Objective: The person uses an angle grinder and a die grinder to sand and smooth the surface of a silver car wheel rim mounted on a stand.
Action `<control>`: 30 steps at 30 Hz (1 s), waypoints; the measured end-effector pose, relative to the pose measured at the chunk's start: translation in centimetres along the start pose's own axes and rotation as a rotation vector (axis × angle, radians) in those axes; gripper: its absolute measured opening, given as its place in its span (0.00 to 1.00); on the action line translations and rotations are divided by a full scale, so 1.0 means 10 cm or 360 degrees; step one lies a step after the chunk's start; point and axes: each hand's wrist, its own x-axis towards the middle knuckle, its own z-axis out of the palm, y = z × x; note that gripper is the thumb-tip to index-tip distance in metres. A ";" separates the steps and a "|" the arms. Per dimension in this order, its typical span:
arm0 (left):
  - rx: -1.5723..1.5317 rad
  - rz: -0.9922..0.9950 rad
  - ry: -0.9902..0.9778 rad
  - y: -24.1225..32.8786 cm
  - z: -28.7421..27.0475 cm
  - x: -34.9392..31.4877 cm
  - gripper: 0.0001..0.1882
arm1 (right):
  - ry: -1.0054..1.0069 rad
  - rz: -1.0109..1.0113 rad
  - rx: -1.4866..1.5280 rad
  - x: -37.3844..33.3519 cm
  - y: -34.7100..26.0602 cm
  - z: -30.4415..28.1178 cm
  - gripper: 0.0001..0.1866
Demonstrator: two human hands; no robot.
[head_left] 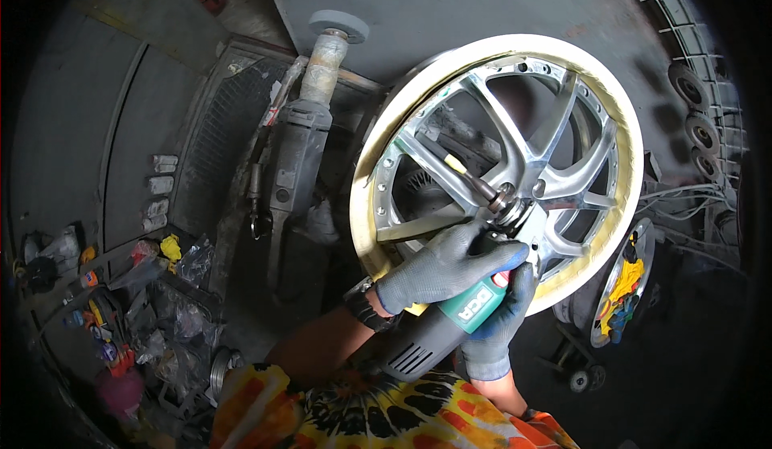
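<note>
A green and grey angle grinder (438, 328) is in front of me, its silver head pointing up and away. From the head a chuck (507, 206) carries a thin shaft with a small pale yellow tip (455, 164). My left hand (438, 264), in a grey glove, is closed about the grinder near its head, thumb laid across the body. Gripping the body from its right side is my gloved right hand (503, 328), its fingers partly hidden. Just behind, a silver alloy wheel (515, 147) stands tilted, its rim covered in yellowish tape (627, 147). The tip is over the spokes.
A large dusty grinding machine (301, 159) with a round disc (339, 26) stands left of the wheel. Plastic bags and small items (173, 320) pile up at lower left. Another wheel with a yellow cloth (623, 292) leans at right. Discs (702, 133) hang on a wire rack.
</note>
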 end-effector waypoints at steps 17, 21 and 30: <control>0.0448 0.0039 -0.0369 0.24 -0.27 0.37 0.24 | 0.0191 -0.0324 0.0556 0.23 0.25 0.26 0.25; 0.0459 0.0064 -0.0395 0.25 -0.30 0.38 0.23 | 0.0258 -0.0382 0.0597 0.25 0.30 0.31 0.25; 0.0531 0.0004 -0.0407 0.23 -0.36 0.42 0.21 | 0.0371 -0.0388 0.0534 0.26 0.32 0.42 0.25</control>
